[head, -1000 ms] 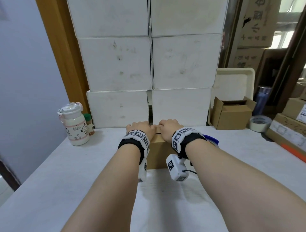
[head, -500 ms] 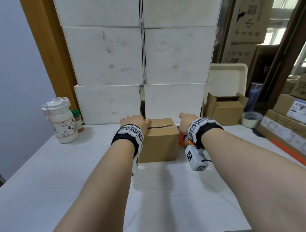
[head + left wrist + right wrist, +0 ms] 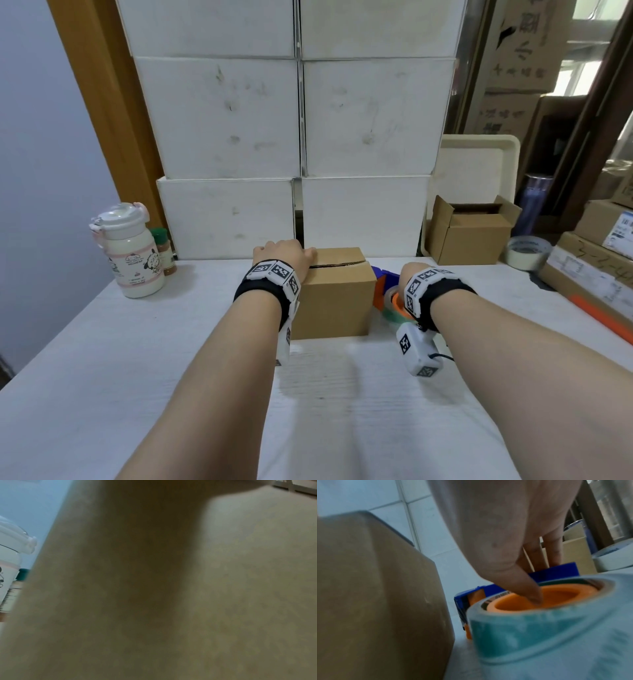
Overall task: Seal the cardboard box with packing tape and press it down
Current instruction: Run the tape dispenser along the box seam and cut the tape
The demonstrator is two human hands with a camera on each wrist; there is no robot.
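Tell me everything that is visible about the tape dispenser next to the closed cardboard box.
The tape dispenser lies on its side on the white table, just right of the small cardboard box, apart from it by a narrow gap. It has a blue plastic frame, an orange hub and a roll of clear, greenish-looking tape around that hub. The right hand reaches down onto it: the thumb dips into the orange hub, the other fingers go down behind the blue frame. It is not lifted yet.

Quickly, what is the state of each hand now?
Left hand: rests on the cardboard box; finger pose cannot be told.
Right hand: thumb in the tape dispenser core, fingers closing on it.
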